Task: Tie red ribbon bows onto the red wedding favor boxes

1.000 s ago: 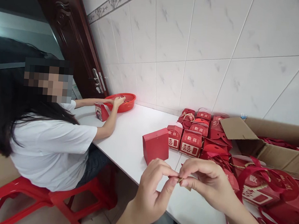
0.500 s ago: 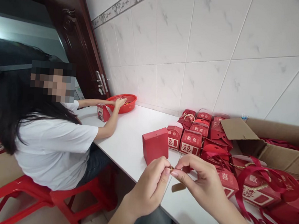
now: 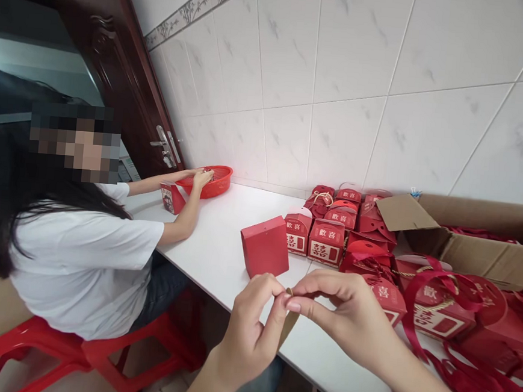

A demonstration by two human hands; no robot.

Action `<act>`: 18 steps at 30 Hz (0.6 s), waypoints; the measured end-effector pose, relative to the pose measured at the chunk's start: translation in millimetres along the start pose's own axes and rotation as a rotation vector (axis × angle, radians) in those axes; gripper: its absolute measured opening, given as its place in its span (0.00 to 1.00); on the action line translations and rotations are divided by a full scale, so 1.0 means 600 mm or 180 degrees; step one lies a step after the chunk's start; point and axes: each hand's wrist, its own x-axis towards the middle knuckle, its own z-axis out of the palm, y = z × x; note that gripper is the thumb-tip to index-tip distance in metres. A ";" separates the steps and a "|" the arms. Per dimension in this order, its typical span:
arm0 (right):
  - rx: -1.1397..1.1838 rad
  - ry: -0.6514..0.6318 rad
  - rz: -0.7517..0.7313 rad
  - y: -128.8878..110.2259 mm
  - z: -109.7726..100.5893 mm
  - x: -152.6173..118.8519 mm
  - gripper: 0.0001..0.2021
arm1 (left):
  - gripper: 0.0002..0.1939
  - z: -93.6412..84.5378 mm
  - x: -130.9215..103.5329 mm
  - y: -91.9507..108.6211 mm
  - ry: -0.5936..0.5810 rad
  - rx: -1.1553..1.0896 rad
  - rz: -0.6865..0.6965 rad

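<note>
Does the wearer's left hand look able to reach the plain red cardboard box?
Probably yes: the box is just beyond the left hand, unobstructed, though that hand pinches a small golden item.

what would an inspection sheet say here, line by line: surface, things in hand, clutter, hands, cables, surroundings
Surface: white table, plain red box standing on it
Things in hand: small gold-brown piece, fine detail hidden by fingers
Clutter: printed red boxes crowded together, loose red ribbon, open cardboard box
Hands: left hand and right hand pinching the piece, fingertips meeting
Cables: nothing seen
Surroundings: tiled wall, door, seated person in white with hands at a red basin
</note>
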 end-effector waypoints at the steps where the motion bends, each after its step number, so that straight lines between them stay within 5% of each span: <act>1: 0.0069 -0.0065 0.0066 -0.002 0.001 -0.001 0.07 | 0.09 -0.002 -0.005 0.000 -0.0038 -0.0235 -0.0126; 8: 0.0067 -0.0406 0.0409 -0.011 0.014 -0.012 0.03 | 0.14 -0.015 -0.036 -0.010 -0.0145 -0.0941 -0.0650; 18: -0.0473 -0.0178 -0.0366 -0.017 0.033 -0.025 0.03 | 0.14 -0.028 -0.045 -0.007 -0.0250 -0.0930 -0.0609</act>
